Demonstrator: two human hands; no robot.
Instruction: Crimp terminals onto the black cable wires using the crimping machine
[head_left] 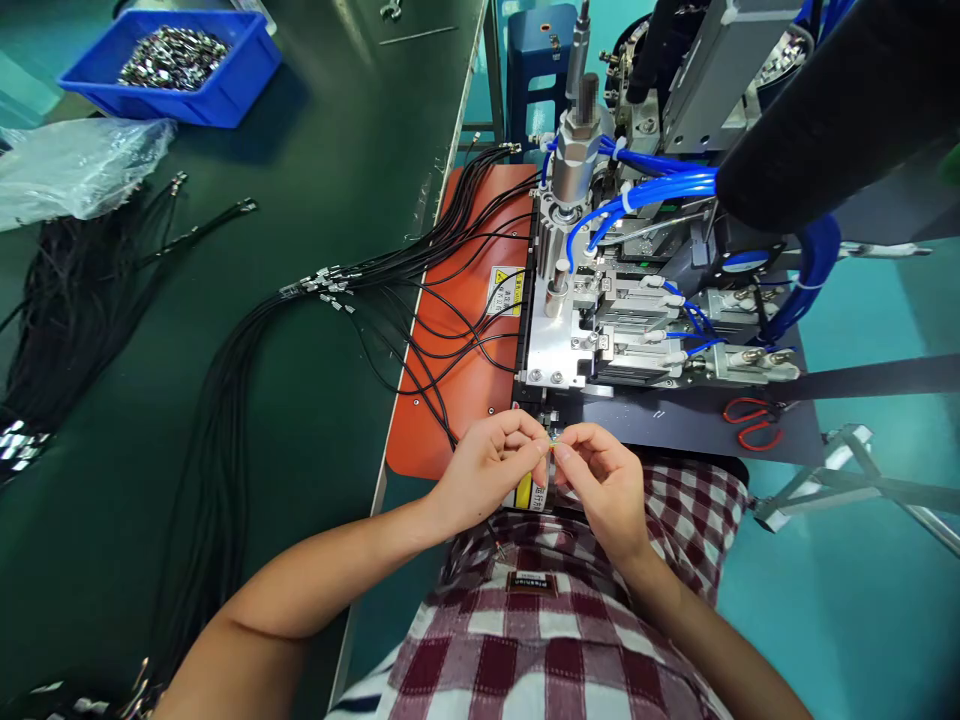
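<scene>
My left hand (491,468) and my right hand (604,482) meet fingertip to fingertip just in front of a small pneumatic press machine (592,300). Both are closed in a pinch around the end of a thin black cable (442,400), where tiny yellow and green wire ends show between the fingers. The cable runs back over an orange mat (465,300). A metal press head with blue air hoses (652,190) stands above the machine's silver fixture.
A bundle of black cables (225,420) with metal terminals lies across the dark green bench. A blue bin of metal parts (176,65) sits far left, a clear plastic bag (71,170) beside it. Red-handled scissors (754,422) lie right of the machine.
</scene>
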